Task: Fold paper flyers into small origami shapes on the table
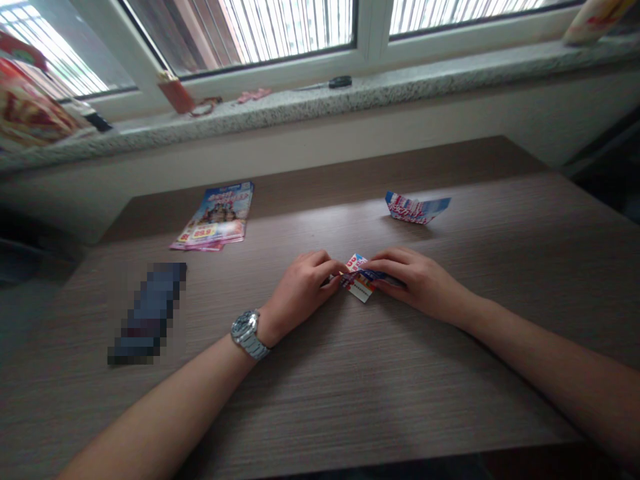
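A small piece of folded printed paper (361,289), white, blue and red, lies between my two hands just above the middle of the table. My left hand (306,287), with a metal watch (249,333) on the wrist, pinches its left side between thumb and fingers. On its right side, my right hand (417,283) grips the paper with thumb and forefinger. Fingers cover both ends of the paper. Beyond my right hand stands a folded paper boat shape (417,208), blue with red and white print.
A stack of colourful printed flyers (220,215) lies at the table's back left. Nearer, a dark pixelated flat object (150,313) rests on the wooden table (360,400). Behind runs a stone windowsill (290,110) holding a red box (176,95), a dark-handled tool (340,82) and packages.
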Motion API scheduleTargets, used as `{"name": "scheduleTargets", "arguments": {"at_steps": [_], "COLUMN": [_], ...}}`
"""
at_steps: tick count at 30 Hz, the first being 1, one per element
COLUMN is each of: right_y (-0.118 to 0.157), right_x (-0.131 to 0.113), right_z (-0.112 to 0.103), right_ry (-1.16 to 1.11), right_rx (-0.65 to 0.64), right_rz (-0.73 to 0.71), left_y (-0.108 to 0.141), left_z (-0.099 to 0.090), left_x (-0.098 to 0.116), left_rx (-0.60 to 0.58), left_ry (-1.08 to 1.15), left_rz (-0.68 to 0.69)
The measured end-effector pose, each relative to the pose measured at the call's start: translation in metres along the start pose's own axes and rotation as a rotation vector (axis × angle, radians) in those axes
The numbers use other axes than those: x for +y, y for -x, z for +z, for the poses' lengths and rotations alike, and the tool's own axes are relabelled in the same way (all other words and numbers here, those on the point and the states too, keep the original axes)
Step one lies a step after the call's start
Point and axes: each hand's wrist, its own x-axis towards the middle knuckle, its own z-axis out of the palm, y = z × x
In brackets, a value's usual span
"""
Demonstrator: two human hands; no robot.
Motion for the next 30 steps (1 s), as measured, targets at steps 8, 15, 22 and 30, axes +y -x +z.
{"name": "scheduleTargets", "arguments": {"at_steps": [8,15,22,30], "right_y": [0.0014,0.0057,0.007,0.0067], "right_x": [0.0022,0.0045,0.0048,0.0043], "right_z": [0.0003,-0.0015,-0.0002,-0.0017], "right_ry": [-0.029,-0.071,-0.062,-0.066], "right_rx": [-0.007,-0.073,-0.077,-0.074], "right_rz": [-0.071,-0.093,-0.122,-0.131], "left_y": [0.0022,0.0034,0.0036,0.0028], "left_z": [-0.0011,-0.0041,-0.0042,-0.0069], "left_x": [0.0001,-0.0031,-0.0064,-0.0032], "left_rx": [-0.04,-0.077,-0.099,-0.086], "left_ry": [-0.016,0.047,0.059,0.044], "left_rz": [0.062,0.117,0.124,0.138]}}
